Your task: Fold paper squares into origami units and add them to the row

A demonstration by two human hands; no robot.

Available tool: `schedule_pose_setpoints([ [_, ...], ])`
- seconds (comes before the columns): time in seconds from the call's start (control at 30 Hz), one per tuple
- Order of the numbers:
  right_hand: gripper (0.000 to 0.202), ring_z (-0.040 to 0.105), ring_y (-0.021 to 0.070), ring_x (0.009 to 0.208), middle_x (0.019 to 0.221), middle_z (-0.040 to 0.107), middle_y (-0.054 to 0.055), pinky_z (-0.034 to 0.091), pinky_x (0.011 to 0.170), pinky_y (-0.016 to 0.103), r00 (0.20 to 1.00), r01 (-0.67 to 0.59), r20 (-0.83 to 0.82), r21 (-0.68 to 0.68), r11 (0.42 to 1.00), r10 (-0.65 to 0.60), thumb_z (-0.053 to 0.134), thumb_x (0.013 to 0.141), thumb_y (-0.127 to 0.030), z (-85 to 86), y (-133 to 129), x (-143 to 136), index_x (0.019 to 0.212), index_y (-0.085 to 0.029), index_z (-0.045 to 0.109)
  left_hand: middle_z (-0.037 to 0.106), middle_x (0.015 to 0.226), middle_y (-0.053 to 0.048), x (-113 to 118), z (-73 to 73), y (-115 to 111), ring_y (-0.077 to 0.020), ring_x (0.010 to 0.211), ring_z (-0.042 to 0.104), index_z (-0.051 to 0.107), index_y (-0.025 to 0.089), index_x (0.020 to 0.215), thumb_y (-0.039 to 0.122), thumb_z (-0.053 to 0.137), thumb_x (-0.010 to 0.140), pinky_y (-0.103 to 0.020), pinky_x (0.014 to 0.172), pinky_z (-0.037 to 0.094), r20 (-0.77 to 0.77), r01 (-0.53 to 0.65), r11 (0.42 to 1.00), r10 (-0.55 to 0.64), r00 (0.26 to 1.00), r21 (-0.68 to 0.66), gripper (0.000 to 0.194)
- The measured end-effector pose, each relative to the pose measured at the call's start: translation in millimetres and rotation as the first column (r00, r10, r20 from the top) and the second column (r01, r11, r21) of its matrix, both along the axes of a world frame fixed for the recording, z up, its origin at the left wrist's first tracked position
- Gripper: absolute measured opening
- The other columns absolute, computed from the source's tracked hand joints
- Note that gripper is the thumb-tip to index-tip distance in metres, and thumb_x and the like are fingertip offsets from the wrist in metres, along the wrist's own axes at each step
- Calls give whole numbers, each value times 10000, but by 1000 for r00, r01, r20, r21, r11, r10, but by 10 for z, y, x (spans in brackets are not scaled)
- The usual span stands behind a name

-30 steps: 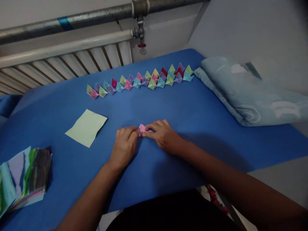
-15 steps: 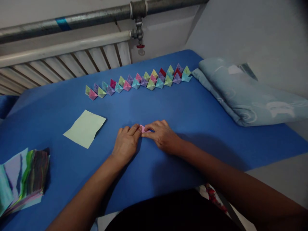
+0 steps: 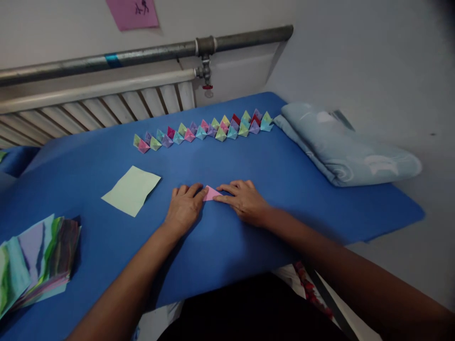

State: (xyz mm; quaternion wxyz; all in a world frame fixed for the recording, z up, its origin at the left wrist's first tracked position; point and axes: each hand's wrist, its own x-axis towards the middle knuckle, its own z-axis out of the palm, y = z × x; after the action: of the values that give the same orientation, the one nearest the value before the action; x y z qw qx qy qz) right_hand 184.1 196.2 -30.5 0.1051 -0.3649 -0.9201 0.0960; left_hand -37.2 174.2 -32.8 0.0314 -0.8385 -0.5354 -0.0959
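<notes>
A small pink paper triangle [image 3: 212, 193] lies on the blue surface [image 3: 220, 246] between my two hands. The fingers of my left hand [image 3: 186, 206] press on its left corner, thumb and forefinger close together. My right hand [image 3: 245, 201] touches the right corner with a fingertip, its thumb and fingers apart. To the left lies a flat pale green sheet [image 3: 132, 191]. Behind my hands stand several small folded paper pieces [image 3: 220, 134] in two rows, in pink, green, purple, blue, yellow and red.
At the left is a stack of coloured paper [image 3: 46, 260]. A folded light blue blanket [image 3: 350, 149] lies at the right, against the wall. Behind the surface are a white radiator [image 3: 131, 104] and a metal pipe [image 3: 152, 54]. A pink note [image 3: 133, 13] hangs above.
The view has tilted up and shifted, bringing the pink note into sight. My right hand's fingers have spread and moved slightly off the pink paper, so more of it shows.
</notes>
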Motion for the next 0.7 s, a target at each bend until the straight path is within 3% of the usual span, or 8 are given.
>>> schedule_pose_setpoints([
  [0.2,406,499,259,1105,1337,590,30,357,867,442,994,110,-23,-2,994,-110,471,906,-127,-3,-93,105,1196,-342,658,632,1260,-87,21,-7,-3,-258,941,551,614,251,1237,237,422,957,-417,770,394,-1,-3,999,3,1000,43,340],
  [0.37,316,575,233,1048,1174,680,74,416,903,433,937,247,-248,-35,968,-247,483,901,-150,-92,-89,165,1102,-250,705,643,1210,-86,10,102,38,-276,998,532,643,232,1182,314,503,923,-424,814,379,8,57,998,-56,998,-10,306],
  [0.5,259,624,208,991,1049,718,77,441,892,400,886,251,-385,-65,966,-256,494,904,-169,-144,-58,183,1039,-213,710,665,1083,-93,-1,210,141,-271,974,516,695,220,1046,408,592,870,-400,803,368,-61,148,988,-150,987,-40,278],
  [0.7,229,630,211,981,1044,718,72,439,882,393,876,253,-408,-69,965,-259,519,877,-164,-179,-43,197,998,-221,705,681,949,-70,-9,270,285,-246,890,514,712,210,964,381,553,906,-368,755,319,-123,196,975,-209,970,-105,241],
])
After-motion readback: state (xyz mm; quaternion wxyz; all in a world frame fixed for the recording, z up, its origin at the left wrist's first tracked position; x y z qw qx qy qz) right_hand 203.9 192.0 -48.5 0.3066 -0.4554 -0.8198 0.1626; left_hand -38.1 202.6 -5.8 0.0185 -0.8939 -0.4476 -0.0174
